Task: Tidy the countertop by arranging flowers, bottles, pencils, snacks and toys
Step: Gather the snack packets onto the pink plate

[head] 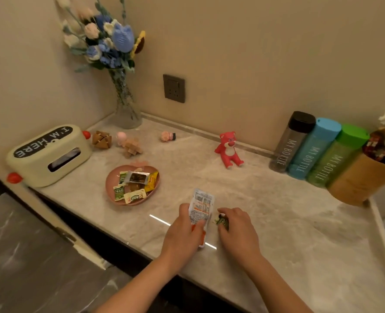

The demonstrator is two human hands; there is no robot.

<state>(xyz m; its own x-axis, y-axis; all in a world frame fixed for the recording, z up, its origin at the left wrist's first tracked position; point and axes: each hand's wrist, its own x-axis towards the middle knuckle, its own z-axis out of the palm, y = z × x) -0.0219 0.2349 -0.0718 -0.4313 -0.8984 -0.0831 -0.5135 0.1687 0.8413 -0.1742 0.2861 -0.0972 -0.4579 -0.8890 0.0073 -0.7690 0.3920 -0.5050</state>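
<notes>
Countertop (288,222): pale marble-look slab, glossy, with a light strip reflecting at the near edge and a raised lip along the back and right side. Dark veined floor at 8 o'clock. Beige matte wall (254,53) behind, with one dark square socket (174,88) at 12 o'clock.

Hands are nearest, at 6 o'clock. Left hand (183,231) grips a snack packet (201,205), fingers curled round its lower half and thumb across the front. The packet is flat white-and-orange crinkly film, barcode end up. Right hand (236,229) sits just beside it at 3 o'clock, knuckles up, fingertips pinching a small green wrapper (222,222) low over the slab. We can't tell if the wrapper touches.

We count, going out:
- 1 pink heart-shaped plate (110,188) at 10 o'clock, smooth, holding about six small foil snacks (134,196). Overlap blocks an exact count.
- 1 cream tissue box (49,154) at 9 o'clock, rounded, with a black "I'M HERE" lid and two red knobs.
- 1 glossy red bear toy (228,150) at 12 o'clock, sitting.
- 3 translucent "MY BOTTLE" bottles touching in a row at 2 o'clock: black-capped bottle (291,143), blue bottle (311,150), green bottle (336,157).
- 1 bouquet (363,177) in brown paper, just beside the green bottle.
- At 11 o'clock, 2 wooden puzzles, a ball puzzle (101,139) and a block puzzle (131,148), plus 2 pink figurines, a round-headed figurine (121,137) and a lying figurine (168,136).
- 1 clear glass vase (126,109) in the far corner, holding knitted flowers (110,37) in blue and cream, with one sunflower.
</notes>
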